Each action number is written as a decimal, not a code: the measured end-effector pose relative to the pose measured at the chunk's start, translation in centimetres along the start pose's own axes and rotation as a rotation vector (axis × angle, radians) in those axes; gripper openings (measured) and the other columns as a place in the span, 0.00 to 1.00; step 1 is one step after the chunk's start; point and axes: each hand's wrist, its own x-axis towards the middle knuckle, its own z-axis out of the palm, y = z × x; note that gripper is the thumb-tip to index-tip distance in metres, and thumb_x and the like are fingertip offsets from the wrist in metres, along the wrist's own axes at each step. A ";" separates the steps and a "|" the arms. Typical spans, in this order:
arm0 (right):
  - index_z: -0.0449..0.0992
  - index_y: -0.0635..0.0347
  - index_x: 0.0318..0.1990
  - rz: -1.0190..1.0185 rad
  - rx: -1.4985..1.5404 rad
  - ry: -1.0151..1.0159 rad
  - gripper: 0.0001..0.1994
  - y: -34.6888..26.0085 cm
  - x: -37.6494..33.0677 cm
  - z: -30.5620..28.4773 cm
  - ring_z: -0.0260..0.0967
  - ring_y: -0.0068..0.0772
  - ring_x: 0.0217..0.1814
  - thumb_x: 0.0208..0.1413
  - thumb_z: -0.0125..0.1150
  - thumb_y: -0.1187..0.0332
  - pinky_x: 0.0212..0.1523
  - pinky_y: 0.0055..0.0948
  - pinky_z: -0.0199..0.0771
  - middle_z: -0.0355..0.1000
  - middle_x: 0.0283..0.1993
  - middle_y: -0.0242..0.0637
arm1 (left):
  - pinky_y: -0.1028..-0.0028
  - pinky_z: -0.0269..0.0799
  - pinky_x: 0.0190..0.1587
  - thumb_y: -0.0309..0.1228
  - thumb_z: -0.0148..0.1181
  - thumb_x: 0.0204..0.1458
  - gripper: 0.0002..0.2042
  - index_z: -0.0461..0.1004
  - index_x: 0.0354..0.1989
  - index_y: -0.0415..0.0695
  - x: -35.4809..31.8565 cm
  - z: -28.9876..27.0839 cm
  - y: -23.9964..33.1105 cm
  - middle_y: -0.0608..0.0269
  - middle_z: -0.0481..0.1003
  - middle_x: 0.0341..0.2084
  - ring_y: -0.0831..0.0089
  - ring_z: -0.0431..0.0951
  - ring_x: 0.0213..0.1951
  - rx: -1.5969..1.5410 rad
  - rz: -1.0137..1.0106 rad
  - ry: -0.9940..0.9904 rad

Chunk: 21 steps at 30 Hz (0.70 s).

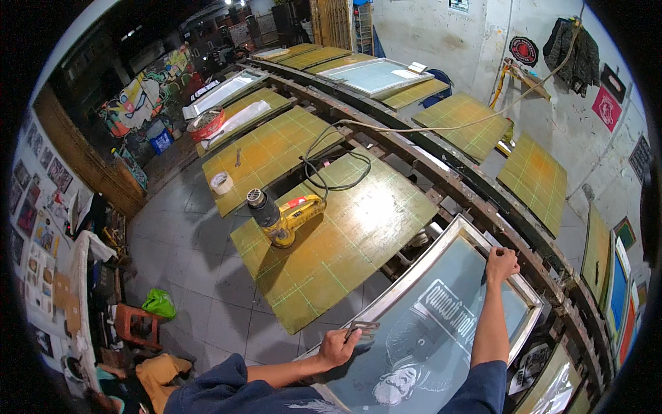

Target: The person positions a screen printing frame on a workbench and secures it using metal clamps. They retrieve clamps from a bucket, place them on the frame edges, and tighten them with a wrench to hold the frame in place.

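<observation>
A framed printing screen (514, 293) with a grey-blue mesh, white lettering and a figure design lies tilted in front of me. My left hand (338, 347) grips a small flat grey-brown piece with slots (363, 330) above the screen's left side. I cannot tell its exact kind. Over the far right part of the mesh, my right hand (502, 265) has its fingers curled together near the frame. Whatever they may hold is hidden. Beyond the screen, a yellow heat gun (281, 219) stands nozzle up on a green-gridded board (324, 276).
A black cable (336, 186) loops behind the heat gun. The board beyond carries a tape roll (221, 182) and a wrench (238, 158). A dark metal rail (441, 172) runs between rows of boards. Left on the floor are a red stool (138, 324) and green bag (159, 303).
</observation>
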 end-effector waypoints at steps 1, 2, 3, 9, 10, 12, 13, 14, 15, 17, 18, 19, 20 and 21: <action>0.82 0.52 0.32 -0.015 -0.014 -0.016 0.12 -0.6 0.1 0.0 0.68 0.39 0.50 0.53 0.64 0.55 0.58 0.49 0.55 0.73 0.42 0.35 | 0.66 0.71 0.30 0.36 0.50 0.64 0.14 0.82 0.41 0.45 -0.2 0.3 0.0 0.50 0.79 0.25 0.60 0.80 0.26 -0.012 0.030 0.035; 0.83 0.52 0.33 -0.026 -0.026 -0.033 0.12 -1.1 -0.1 0.0 0.68 0.38 0.51 0.54 0.64 0.55 0.59 0.50 0.55 0.73 0.42 0.35 | 0.66 0.71 0.29 0.37 0.50 0.64 0.14 0.82 0.41 0.45 0.0 0.3 0.3 0.50 0.78 0.24 0.59 0.79 0.25 -0.020 0.061 0.069; 0.82 0.53 0.31 -0.028 -0.023 -0.023 0.12 -1.2 0.0 0.1 0.68 0.39 0.49 0.54 0.64 0.54 0.58 0.49 0.55 0.73 0.41 0.35 | 0.66 0.70 0.29 0.37 0.50 0.64 0.14 0.82 0.40 0.45 0.2 0.3 0.6 0.50 0.77 0.23 0.59 0.79 0.24 -0.028 0.093 0.103; 0.79 0.54 0.42 -0.014 0.042 -0.060 0.19 -0.9 -0.8 -1.8 0.69 0.42 0.53 0.53 0.66 0.49 0.61 0.48 0.54 0.73 0.47 0.39 | 0.62 0.64 0.24 0.41 0.48 0.66 0.17 0.82 0.40 0.43 0.6 -0.2 0.9 0.51 0.72 0.16 0.57 0.73 0.18 -0.087 0.091 0.108; 0.78 0.55 0.44 -0.034 0.119 0.010 0.21 -0.5 -1.3 -2.0 0.69 0.42 0.54 0.52 0.67 0.49 0.61 0.48 0.54 0.73 0.48 0.39 | 0.63 0.63 0.23 0.42 0.47 0.66 0.19 0.82 0.40 0.43 1.1 0.0 0.1 0.54 0.71 0.15 0.60 0.71 0.17 -0.169 -0.053 0.081; 0.74 0.60 0.52 -0.037 0.284 0.038 0.27 -1.1 -4.3 -4.5 0.70 0.44 0.53 0.50 0.72 0.52 0.59 0.46 0.60 0.73 0.51 0.42 | 0.65 0.59 0.20 0.45 0.45 0.67 0.21 0.82 0.41 0.42 1.5 0.3 -1.3 0.60 0.70 0.14 0.66 0.68 0.15 -0.313 -0.368 -0.001; 0.74 0.62 0.53 -0.079 0.420 0.105 0.26 -0.4 -5.7 -5.7 0.71 0.44 0.51 0.49 0.73 0.58 0.54 0.41 0.67 0.74 0.50 0.44 | 0.66 0.56 0.20 0.46 0.44 0.67 0.23 0.81 0.41 0.42 2.5 0.0 0.4 0.64 0.69 0.13 0.69 0.66 0.15 -0.783 -0.520 -0.082; 0.74 0.63 0.52 -0.050 0.511 0.101 0.23 -0.7 -8.0 -7.1 0.72 0.42 0.49 0.51 0.72 0.62 0.49 0.37 0.71 0.74 0.48 0.44 | 0.67 0.53 0.19 0.48 0.42 0.67 0.24 0.80 0.41 0.41 3.7 -0.4 2.3 0.69 0.67 0.12 0.72 0.63 0.15 -1.245 -0.707 -0.146; 0.75 0.63 0.50 -0.121 0.598 0.084 0.20 -2.4 -10.5 -9.4 0.72 0.40 0.46 0.52 0.71 0.65 0.48 0.36 0.72 0.74 0.47 0.44 | 0.68 0.59 0.22 0.47 0.42 0.67 0.23 0.79 0.42 0.41 4.0 -0.4 2.4 0.68 0.70 0.16 0.72 0.67 0.18 -1.506 -0.634 -0.325; 0.76 0.64 0.47 0.000 0.707 -0.118 0.17 -4.5 -15.5 -14.9 0.74 0.38 0.43 0.53 0.70 0.67 0.45 0.34 0.73 0.74 0.44 0.43 | 0.68 0.71 0.35 0.45 0.42 0.67 0.21 0.77 0.46 0.41 5.1 0.1 4.5 0.62 0.76 0.30 0.69 0.75 0.32 -1.711 -0.611 -0.438; 0.77 0.65 0.46 0.021 0.755 -0.144 0.15 -5.4 -17.3 -17.9 0.74 0.36 0.41 0.53 0.70 0.68 0.44 0.32 0.73 0.75 0.43 0.42 | 0.67 0.76 0.46 0.44 0.41 0.67 0.20 0.76 0.49 0.42 6.0 0.6 7.4 0.57 0.80 0.42 0.66 0.79 0.43 -1.637 -0.658 -0.384; 0.78 0.65 0.44 0.047 0.814 -0.169 0.13 -6.1 -19.3 -20.7 0.74 0.34 0.39 0.53 0.69 0.69 0.42 0.31 0.73 0.75 0.41 0.41 | 0.60 0.68 0.57 0.43 0.40 0.68 0.21 0.76 0.51 0.41 6.5 0.8 9.3 0.52 0.75 0.51 0.59 0.73 0.54 -1.706 -0.635 -0.480; 0.78 0.64 0.43 0.067 0.837 -0.171 0.12 -6.5 -20.9 -22.9 0.74 0.34 0.39 0.53 0.69 0.70 0.41 0.31 0.73 0.75 0.41 0.41 | 0.53 0.60 0.68 0.42 0.38 0.68 0.21 0.75 0.52 0.41 7.1 1.1 10.9 0.48 0.70 0.61 0.53 0.66 0.65 -1.777 -0.591 -0.579; 0.79 0.64 0.42 0.074 0.861 -0.158 0.11 -6.8 -22.0 -24.6 0.74 0.34 0.39 0.53 0.69 0.71 0.41 0.30 0.73 0.75 0.41 0.40 | 0.50 0.56 0.70 0.41 0.37 0.68 0.22 0.75 0.52 0.40 7.5 1.7 11.7 0.47 0.65 0.64 0.50 0.61 0.68 -1.772 -0.560 -0.628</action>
